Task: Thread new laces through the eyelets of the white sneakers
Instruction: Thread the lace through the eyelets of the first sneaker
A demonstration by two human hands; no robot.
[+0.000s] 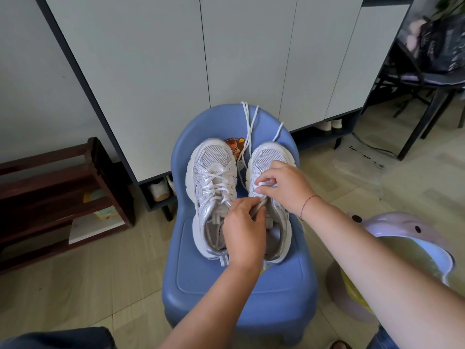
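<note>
The right sneaker (269, 157) sits part-laced on a blue chair (239, 285), beside the left sneaker (214, 177), which looks fully laced. Its lace (247, 127) trails loose over the chair back. The right hand (284, 187) pinches the lace at a middle eyelet while the left hand (244, 227) grips what seems the tongue (259, 206); threading the upper eyelets appears to be in hand, and next the slack needs drawing through.

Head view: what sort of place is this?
Likely a home entryway: a white cabinet with shoes tucked beneath, a dark wooden rack at left, and a blue plastic chair holding the sneakers.
</note>
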